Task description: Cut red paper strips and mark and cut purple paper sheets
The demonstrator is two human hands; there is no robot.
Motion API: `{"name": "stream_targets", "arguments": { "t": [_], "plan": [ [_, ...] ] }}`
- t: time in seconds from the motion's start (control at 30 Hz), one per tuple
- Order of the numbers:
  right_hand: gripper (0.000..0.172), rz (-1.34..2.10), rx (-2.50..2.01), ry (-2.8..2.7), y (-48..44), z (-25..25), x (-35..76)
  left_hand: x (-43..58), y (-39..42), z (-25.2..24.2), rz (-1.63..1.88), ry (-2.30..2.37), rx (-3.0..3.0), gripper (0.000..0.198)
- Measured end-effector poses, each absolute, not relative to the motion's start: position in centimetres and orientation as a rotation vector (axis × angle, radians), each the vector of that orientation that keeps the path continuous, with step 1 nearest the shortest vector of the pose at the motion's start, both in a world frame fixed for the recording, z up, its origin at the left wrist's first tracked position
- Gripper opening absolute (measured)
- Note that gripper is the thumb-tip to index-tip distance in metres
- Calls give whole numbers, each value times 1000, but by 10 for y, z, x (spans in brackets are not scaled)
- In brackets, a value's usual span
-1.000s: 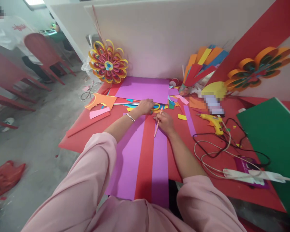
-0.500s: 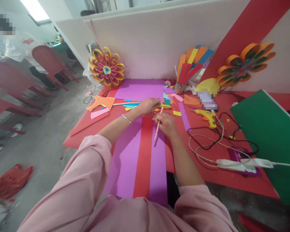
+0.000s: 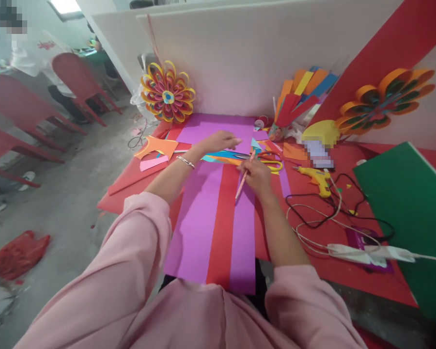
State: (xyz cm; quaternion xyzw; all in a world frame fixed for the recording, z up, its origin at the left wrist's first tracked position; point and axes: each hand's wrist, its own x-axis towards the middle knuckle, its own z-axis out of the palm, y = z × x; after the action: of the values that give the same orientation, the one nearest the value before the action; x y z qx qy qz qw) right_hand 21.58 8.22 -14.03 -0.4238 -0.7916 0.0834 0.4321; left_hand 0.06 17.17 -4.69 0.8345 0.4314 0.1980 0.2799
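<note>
My right hand (image 3: 257,175) is closed around a slim pink patterned pencil (image 3: 241,188), which slants down over a long purple sheet (image 3: 194,218) with a red strip (image 3: 221,223) along its length. Scissors (image 3: 276,166) with orange and yellow handles lie just beyond that hand, blades pointing left. My left hand (image 3: 223,140) hovers over a second purple sheet (image 3: 207,127) at the back. Its fingers are loosely bent and apart, and nothing shows in them. Blue and orange paper scraps (image 3: 218,156) lie between the two sheets.
To the right are a yellow glue gun (image 3: 318,180), tangled cables (image 3: 312,225), a white power strip (image 3: 366,253) and a green board (image 3: 407,213). Paper flowers (image 3: 168,97) and a cup of paper strips (image 3: 277,132) stand at the back. A person (image 3: 32,63) is at the far left.
My left hand has moved up and away from my right hand. The scissors, partly hidden before, now show to the right. My right hand still holds the pencil; the view has shifted slightly.
</note>
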Motion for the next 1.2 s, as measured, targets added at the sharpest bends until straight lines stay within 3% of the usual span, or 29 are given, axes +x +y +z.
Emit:
{"name": "stream_targets", "arguments": {
  "t": [0.1,0.2,0.3,0.57,0.87,1.03,1.2],
  "plan": [
    [25,214,-1094,-2025,118,-145,194,-38,156,-46,403,1254,2293,28],
    [21,213,-1159,-2061,146,-152,178,-47,134,-63,502,1417,2503,38],
    [20,193,-1226,-2060,166,-159,172,-40,107,-89,537,1378,2668,23],
    [26,232,-1143,-2046,216,-159,181,-34,35,-139,478,762,2882,42],
    [36,293,-1148,-2026,244,-174,173,-49,39,-164,494,866,2823,49],
    [25,151,-1197,-1944,217,-167,178,-51,39,-164,468,858,2799,51],
    [10,227,-1213,-2013,113,-170,202,-55,38,-165,473,829,2786,59]
  ]
}}
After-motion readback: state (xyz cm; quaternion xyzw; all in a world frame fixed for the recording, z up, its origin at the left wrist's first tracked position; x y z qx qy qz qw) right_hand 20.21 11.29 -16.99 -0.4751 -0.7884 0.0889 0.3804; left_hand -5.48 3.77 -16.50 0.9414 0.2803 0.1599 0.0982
